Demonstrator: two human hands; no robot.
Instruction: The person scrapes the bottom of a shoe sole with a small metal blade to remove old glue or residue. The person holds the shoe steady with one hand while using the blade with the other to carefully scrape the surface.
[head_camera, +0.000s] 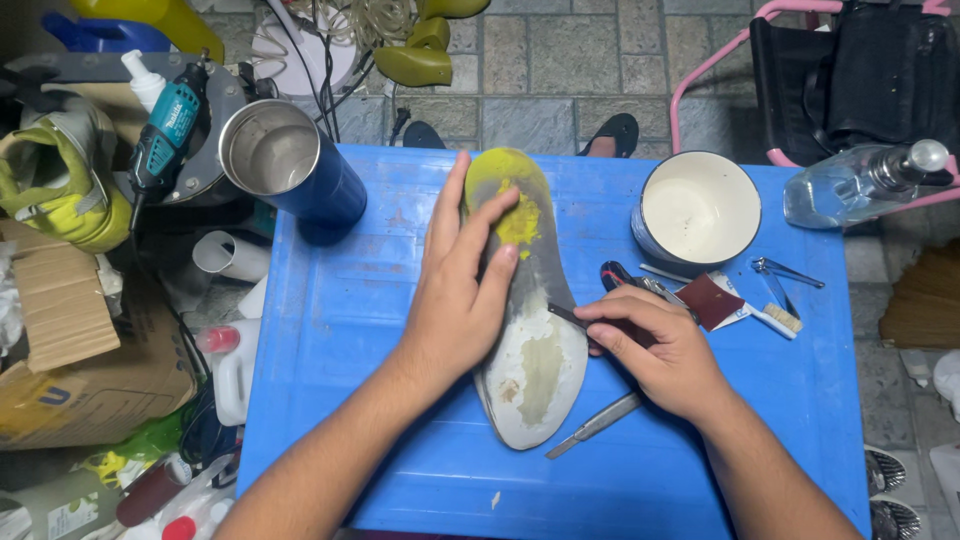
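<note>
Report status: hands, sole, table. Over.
Left hand flat on shoe sole. Right hand holds thin tool against it. Scalpel lies beside.

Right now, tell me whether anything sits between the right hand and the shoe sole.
Nothing visible does. The right hand sits at the shoe sole's right edge, its thin dark tool already touching the sole. The left hand presses flat on top of it.

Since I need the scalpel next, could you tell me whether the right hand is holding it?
No, the scalpel lies on the blue table beside the sole, while the right hand grips a thin dark tool.
</note>
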